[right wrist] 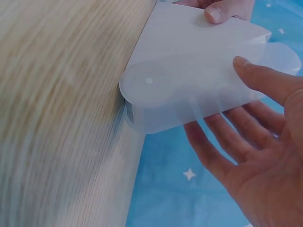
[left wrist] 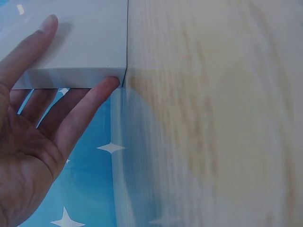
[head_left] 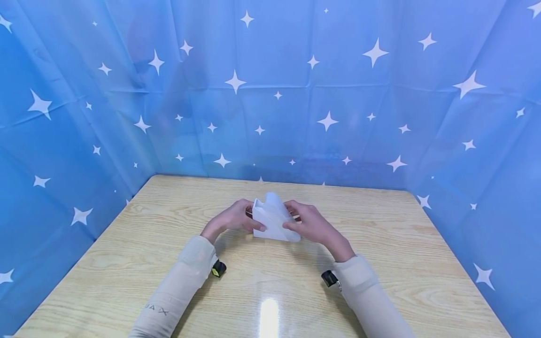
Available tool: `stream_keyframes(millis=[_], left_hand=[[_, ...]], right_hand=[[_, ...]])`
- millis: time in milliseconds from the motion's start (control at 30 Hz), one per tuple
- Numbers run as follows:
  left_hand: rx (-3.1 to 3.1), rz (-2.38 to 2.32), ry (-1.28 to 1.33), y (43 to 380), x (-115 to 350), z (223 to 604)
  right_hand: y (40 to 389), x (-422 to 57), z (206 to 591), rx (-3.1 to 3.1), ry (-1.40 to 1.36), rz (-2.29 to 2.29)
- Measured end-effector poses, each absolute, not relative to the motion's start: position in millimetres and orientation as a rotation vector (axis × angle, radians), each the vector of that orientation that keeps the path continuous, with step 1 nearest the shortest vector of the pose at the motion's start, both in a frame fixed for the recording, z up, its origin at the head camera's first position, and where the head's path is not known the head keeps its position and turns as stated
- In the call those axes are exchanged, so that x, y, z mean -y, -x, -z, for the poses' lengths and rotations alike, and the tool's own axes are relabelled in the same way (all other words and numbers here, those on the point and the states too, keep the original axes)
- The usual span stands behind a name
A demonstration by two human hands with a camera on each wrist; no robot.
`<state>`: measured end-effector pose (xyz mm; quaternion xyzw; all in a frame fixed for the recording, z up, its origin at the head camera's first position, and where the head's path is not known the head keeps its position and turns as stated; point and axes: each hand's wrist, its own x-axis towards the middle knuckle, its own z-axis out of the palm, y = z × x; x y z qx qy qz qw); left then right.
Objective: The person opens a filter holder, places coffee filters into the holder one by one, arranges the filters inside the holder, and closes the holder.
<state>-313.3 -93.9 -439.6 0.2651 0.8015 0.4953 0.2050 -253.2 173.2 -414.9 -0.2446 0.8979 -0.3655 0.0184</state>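
Note:
Over the middle of the table, a white box (head_left: 264,218) stands between the two hands, its lower edge close to the wood. My left hand (head_left: 234,218) holds the box's left side, thumb across the flat face and fingers along the narrow side (left wrist: 75,78). Against the box's other side lies a translucent plastic case (right wrist: 165,90) with rounded ends, overlapping the box's face in the right wrist view. Thumb on its front and fingers behind it, my right hand (head_left: 314,227) grips this case. The case hides part of the box.
The light wooden table (head_left: 177,202) has rounded far corners. A blue curtain with white stars (head_left: 279,56) hangs behind it and along both sides. Small black devices (head_left: 219,268) sit at both wrists, below pale sleeves (head_left: 177,286).

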Motion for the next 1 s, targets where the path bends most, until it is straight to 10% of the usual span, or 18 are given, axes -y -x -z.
stream_keyframes(millis=[1000], left_hand=[[-2.232, -1.367, -0.731, 314.4, 93.8, 439.3]], right_hand=[[253.3, -167.5, 418.3, -2.801, 0.775, 1.027]])
